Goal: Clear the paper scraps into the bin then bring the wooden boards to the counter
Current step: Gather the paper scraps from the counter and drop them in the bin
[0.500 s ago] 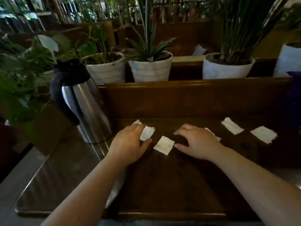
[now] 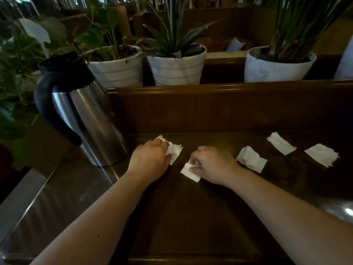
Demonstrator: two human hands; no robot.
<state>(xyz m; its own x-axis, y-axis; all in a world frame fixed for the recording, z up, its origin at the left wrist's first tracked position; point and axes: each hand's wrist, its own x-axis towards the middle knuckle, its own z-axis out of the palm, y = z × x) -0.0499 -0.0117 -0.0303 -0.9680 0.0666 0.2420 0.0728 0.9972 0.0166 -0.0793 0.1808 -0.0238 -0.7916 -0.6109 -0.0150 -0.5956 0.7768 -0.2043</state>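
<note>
Several white paper scraps lie in a row on the dark wooden board [image 2: 191, 217]. My left hand [image 2: 150, 159] rests curled on the leftmost scrap [image 2: 174, 151], fingers closing over it. My right hand [image 2: 212, 163] pinches the middle scrap [image 2: 188, 172] between thumb and fingers, lifting its near edge. To the right lie three loose scraps: one just past my right hand [image 2: 251, 159], one further back [image 2: 280, 143] and one at the far right [image 2: 321, 154]. No bin is in view.
A steel thermos jug [image 2: 86, 121] with a black handle stands just left of my left hand on a metal counter [image 2: 47, 197]. A raised wooden ledge [image 2: 219, 108] runs behind the scraps, with white plant pots [image 2: 175, 67] behind it.
My right hand has moved left off the scrap it covered and closed on the middle scrap. My left hand has curled tighter on the leftmost scrap.
</note>
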